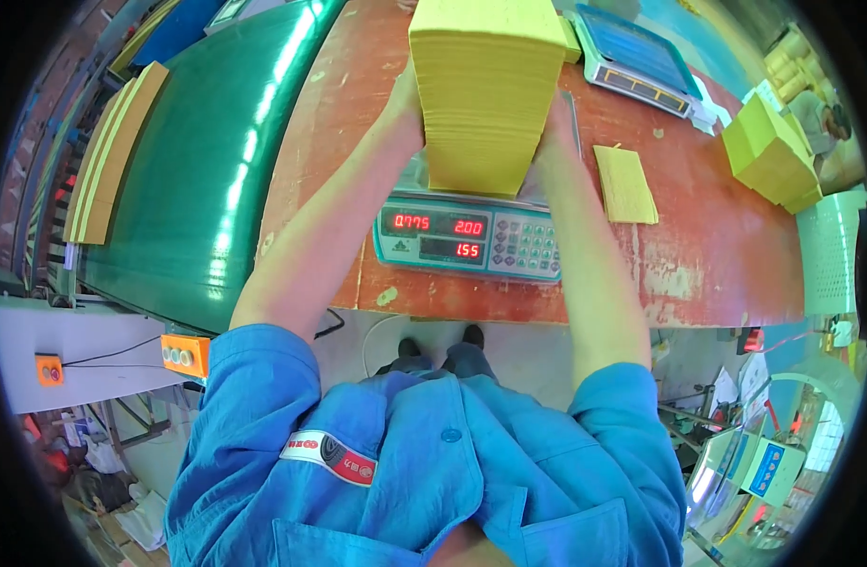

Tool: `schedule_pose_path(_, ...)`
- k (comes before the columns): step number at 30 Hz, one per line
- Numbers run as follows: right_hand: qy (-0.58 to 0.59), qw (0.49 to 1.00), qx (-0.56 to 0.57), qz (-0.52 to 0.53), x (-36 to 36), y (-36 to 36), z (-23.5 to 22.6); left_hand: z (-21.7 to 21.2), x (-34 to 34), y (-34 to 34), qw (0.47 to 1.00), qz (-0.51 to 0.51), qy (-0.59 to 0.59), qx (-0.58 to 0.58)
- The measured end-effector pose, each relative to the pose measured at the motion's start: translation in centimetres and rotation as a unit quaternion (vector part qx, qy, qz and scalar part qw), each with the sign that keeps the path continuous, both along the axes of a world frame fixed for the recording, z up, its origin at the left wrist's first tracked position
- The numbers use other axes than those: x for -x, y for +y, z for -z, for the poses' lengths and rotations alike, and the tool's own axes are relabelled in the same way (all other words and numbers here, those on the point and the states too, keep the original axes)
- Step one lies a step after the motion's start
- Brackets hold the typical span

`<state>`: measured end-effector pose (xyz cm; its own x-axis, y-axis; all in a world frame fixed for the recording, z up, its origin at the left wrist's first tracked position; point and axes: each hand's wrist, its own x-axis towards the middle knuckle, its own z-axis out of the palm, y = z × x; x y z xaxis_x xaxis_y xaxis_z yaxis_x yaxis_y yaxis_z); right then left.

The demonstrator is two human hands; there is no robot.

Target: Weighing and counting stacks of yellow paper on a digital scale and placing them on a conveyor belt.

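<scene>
Gripping tall yellow stack (490,104) from both sides: left hand (413,102) at its left, right hand (551,130) at its right. Exact finger spread hidden, can't tell. Stack is over the teal-edged scale (481,271), behind its lit red display (438,234); can't tell if it's fully resting there. Thin yellow bundle (626,184) lies on red table (717,255), right of right forearm (594,255).
</scene>
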<state>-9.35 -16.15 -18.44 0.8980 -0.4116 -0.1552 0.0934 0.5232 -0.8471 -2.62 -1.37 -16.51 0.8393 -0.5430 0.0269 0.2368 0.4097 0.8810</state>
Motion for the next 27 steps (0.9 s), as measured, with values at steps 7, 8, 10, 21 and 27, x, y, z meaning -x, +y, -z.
schedule_pose_path(7, -0.045, 0.983, 0.179, 0.021, -1.4, -5.5, 2.0, 1.1, -1.0, 1.7, 0.993, -0.111, 0.029, -0.004)
schedule_pose_path(8, -0.075, 0.96, 0.264, 0.054, 0.1, -6.4, 2.4, 2.3, -1.2, 4.3, 0.99, -0.136, -0.032, -0.002)
schedule_pose_path(10, -0.059, 0.942, 0.307, 0.12, 6.2, -8.1, 2.0, 1.6, 0.8, 12.2, 0.92, -0.256, -0.192, -0.228)
schedule_pose_path(21, 0.316, 0.529, 0.763, 0.195, 32.0, -19.7, 16.2, 19.5, 14.6, 31.4, 0.501, -0.258, -0.352, -0.747)
schedule_pose_path(27, 0.311, 0.514, 0.773, 0.203, 31.4, -18.3, 15.6, 19.6, 14.8, 31.9, 0.493, -0.257, -0.366, -0.746)
